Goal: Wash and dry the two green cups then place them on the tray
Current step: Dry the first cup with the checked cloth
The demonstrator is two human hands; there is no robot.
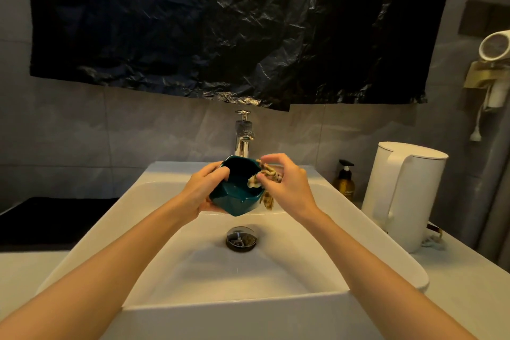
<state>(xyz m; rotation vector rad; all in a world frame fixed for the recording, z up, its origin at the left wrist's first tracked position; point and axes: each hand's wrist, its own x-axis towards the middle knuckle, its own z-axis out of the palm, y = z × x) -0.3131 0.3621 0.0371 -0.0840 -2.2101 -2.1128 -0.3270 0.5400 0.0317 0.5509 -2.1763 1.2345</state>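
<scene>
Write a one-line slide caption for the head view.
Over the sink, the left hand holds a green cup while the right hand holds a patterned cloth at its rim.

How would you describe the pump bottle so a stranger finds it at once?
Start at the white sink. Just beyond its right rim, beside the tall white kettle, stands the pump bottle. It alone is small, amber and black-topped among white neighbours.

tap (242, 132): base hidden by cup (234, 201) | bottle (345, 181): label unreadable (too small) | hair dryer (494, 45): cut by right edge
</scene>
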